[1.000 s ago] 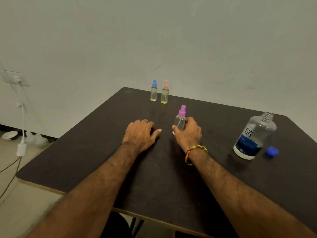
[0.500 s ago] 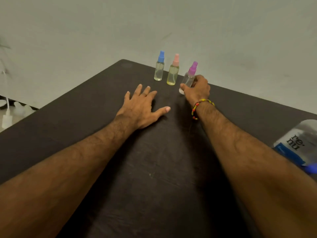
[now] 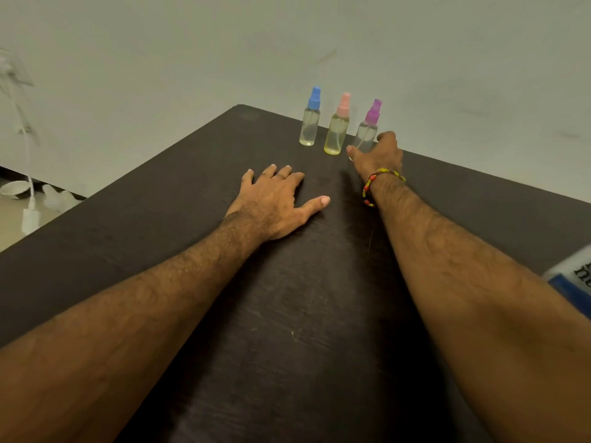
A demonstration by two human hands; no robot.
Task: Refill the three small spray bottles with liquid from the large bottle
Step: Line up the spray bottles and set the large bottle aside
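Observation:
Three small spray bottles stand in a row at the table's far edge: blue-capped (image 3: 310, 119), pink-capped (image 3: 338, 127) with yellowish liquid, and purple-capped (image 3: 369, 126). My right hand (image 3: 379, 155), with a beaded bracelet at the wrist, reaches far forward and grips the purple-capped bottle low down, thumb on its left and fingers on its right; the bottle's base is hidden behind the hand. My left hand (image 3: 275, 199) lies flat on the dark table (image 3: 160, 225) with fingers spread, holding nothing. Only a corner of the large bottle's (image 3: 574, 276) blue-and-white label shows at the right edge.
A pale wall rises right behind the bottles. On the left, beyond the table edge, a white charger and cable (image 3: 29, 215) hang down, and a white bowl (image 3: 13, 188) sits on the floor.
My right hand carried the purple-capped bottle from mid-table to the far edge and stood it upright beside the pink-capped one. My left hand slid forward and spread flat. The view tilted down.

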